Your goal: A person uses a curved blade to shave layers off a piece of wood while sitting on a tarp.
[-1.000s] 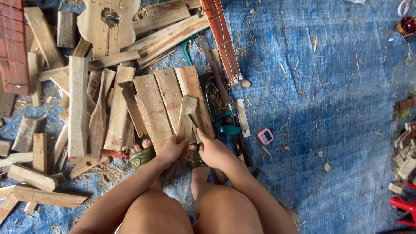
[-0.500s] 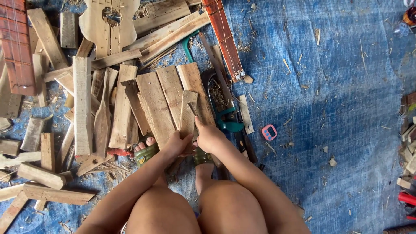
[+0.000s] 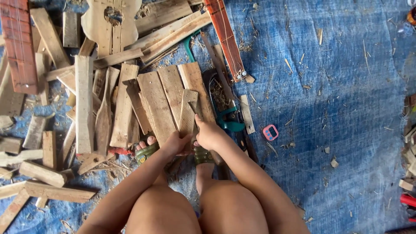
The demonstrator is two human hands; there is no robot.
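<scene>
I sit on a blue tarp with my knees in the lower part of the head view. My left hand (image 3: 175, 143) grips the lower end of a narrow wooden piece (image 3: 187, 113) that rests on several flat planks (image 3: 161, 102). My right hand (image 3: 210, 134) is closed on a dark-bladed cutting tool (image 3: 194, 109), whose blade lies against the right edge of that piece. Both my feet, in green sandals (image 3: 147, 151), sit just under the hands.
A pile of wood offcuts (image 3: 82, 104) fills the left. A guitar-shaped wooden cutout (image 3: 110, 21) lies at the top. Red fretted strips lie at the top left (image 3: 17, 47) and top centre (image 3: 223, 34). A green-handled saw (image 3: 229, 120) and a small pink device (image 3: 270, 132) lie to the right.
My right hand with the blade has edged a little up along the wooden piece. My left hand keeps its hold; the view has shifted slightly.
</scene>
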